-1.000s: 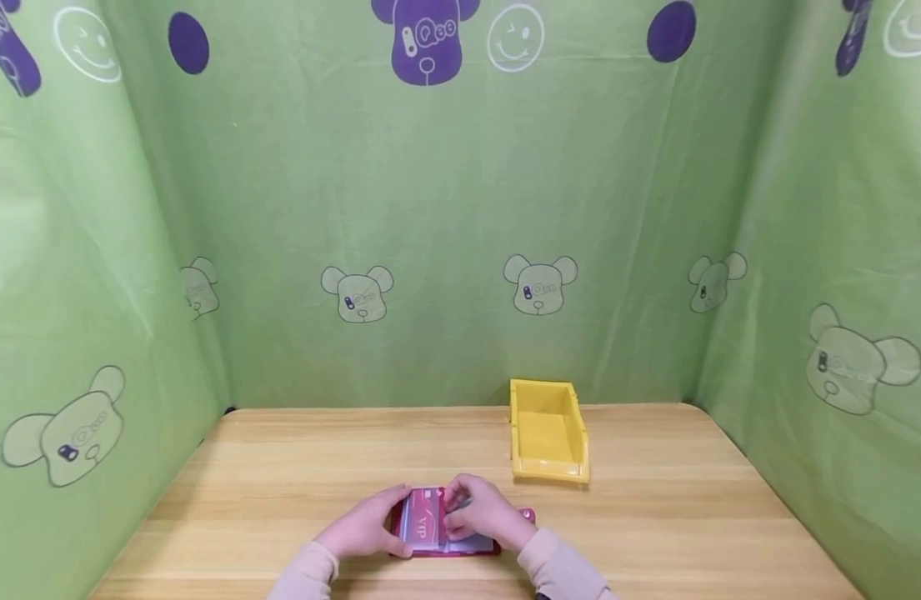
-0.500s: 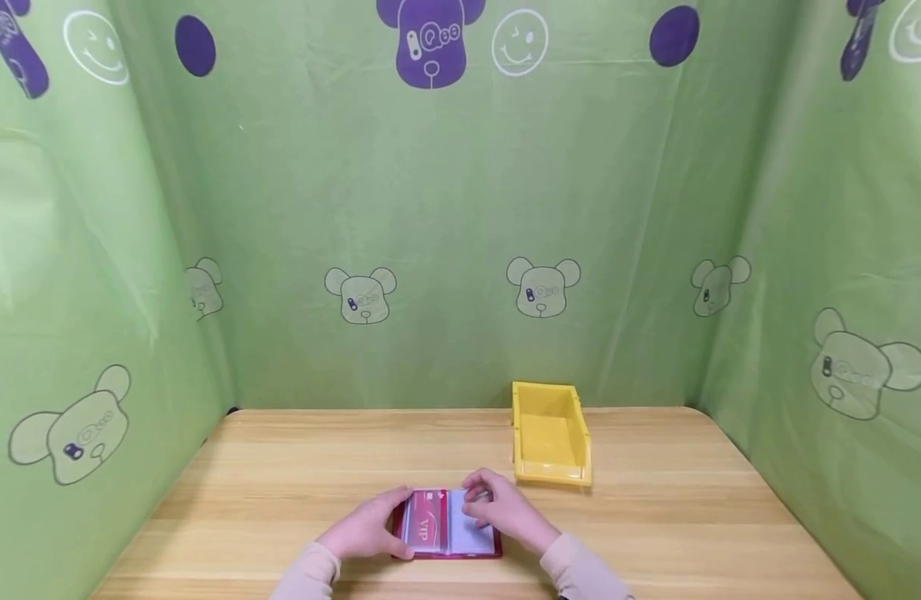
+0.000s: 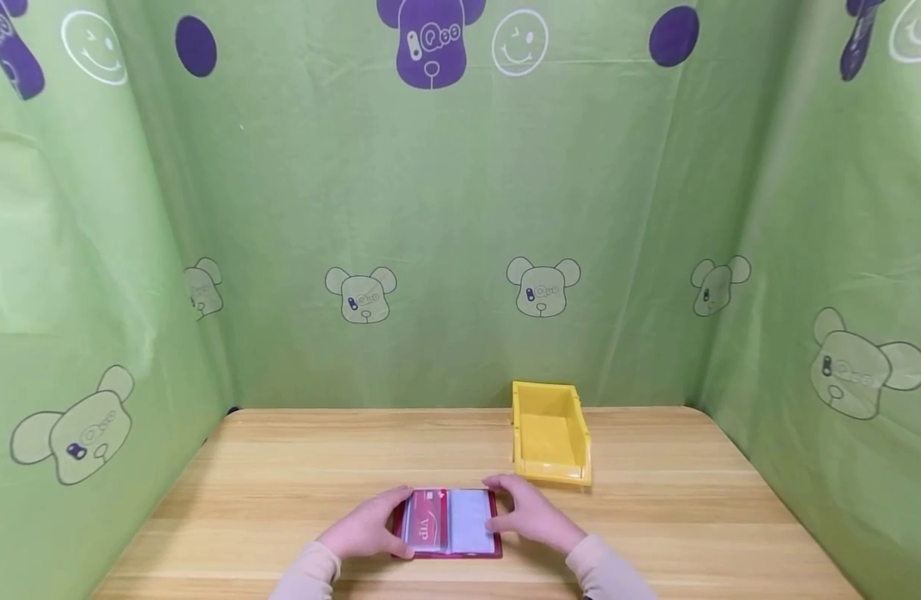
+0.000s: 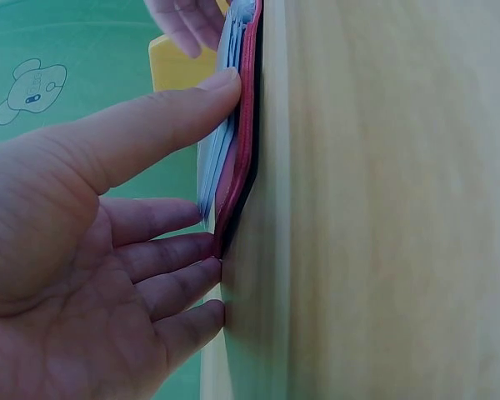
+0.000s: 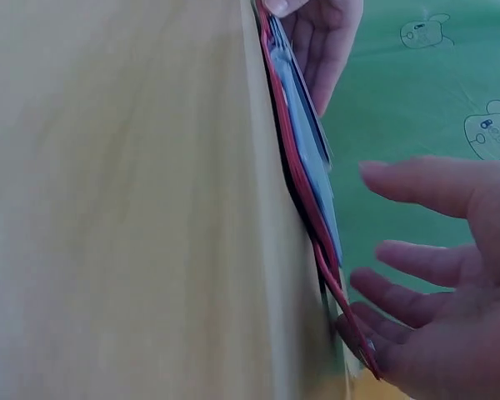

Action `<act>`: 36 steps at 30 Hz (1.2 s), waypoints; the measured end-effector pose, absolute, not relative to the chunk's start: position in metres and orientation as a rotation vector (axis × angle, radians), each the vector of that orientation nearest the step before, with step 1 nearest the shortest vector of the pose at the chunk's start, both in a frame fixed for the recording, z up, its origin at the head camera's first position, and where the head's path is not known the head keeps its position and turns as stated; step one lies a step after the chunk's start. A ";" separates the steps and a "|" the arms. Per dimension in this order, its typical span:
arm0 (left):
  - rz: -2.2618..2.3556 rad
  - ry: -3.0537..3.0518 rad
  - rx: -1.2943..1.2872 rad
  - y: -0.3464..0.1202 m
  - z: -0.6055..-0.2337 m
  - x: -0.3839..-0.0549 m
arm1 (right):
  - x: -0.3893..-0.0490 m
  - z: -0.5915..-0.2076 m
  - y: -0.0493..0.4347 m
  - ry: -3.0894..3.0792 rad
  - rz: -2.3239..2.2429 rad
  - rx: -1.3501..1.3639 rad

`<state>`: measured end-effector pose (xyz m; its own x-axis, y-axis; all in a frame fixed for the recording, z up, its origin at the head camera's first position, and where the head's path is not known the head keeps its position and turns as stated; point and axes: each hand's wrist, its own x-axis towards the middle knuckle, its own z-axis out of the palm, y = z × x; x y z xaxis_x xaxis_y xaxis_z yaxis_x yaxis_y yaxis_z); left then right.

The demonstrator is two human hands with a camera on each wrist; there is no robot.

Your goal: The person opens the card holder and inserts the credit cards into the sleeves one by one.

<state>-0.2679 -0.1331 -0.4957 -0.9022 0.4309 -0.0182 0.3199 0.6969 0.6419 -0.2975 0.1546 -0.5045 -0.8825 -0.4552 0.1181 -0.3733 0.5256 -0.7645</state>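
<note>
A red card holder (image 3: pixel 471 553) lies spread on the table, its clear and pale blue sleeves facing up. A pink card (image 3: pixel 424 521) lettered VIP shows in its left-hand sleeve. My left hand (image 3: pixel 362 527) holds the holder's left side, thumb at the near edge, fingers at the left and far edges. In the left wrist view the thumb (image 4: pixel 183 112) presses against the edge of the sleeves. My right hand (image 3: pixel 531 515) is at the right edge with fingers spread. In the right wrist view, its lower fingers meet the red closing strap (image 5: pixel 350 312), and its thumb stands off the sleeves.
A yellow plastic bin (image 3: pixel 552 437) stands behind the card holder, toward the right. The wooden table (image 3: pixel 295 454) is enclosed by green curtains (image 3: pixel 445 350) with printed bear heads at the back and both sides.
My right hand has moved right, from the middle of the card holder to its right edge, uncovering the pale right-hand sleeve. My left hand has stayed in place.
</note>
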 end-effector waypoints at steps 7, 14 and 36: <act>0.992 2.739 0.593 -0.132 -0.497 -0.268 | -0.293 -0.504 0.160 2.721 -1.006 -0.787; 1.067 2.714 0.558 -0.132 -0.498 -0.268 | -0.289 -0.503 0.161 2.696 -0.965 -0.727; 2.091 2.203 0.110 -0.119 -0.490 -0.282 | -0.291 -0.507 0.162 2.694 -0.962 -0.745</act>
<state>-0.2819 -0.1191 -0.4903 -0.9922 0.1226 -0.0243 -0.0179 0.0536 0.9984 -0.2908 0.1620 -0.5070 -0.8568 -0.5156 -0.0057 -0.3955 0.6642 -0.6344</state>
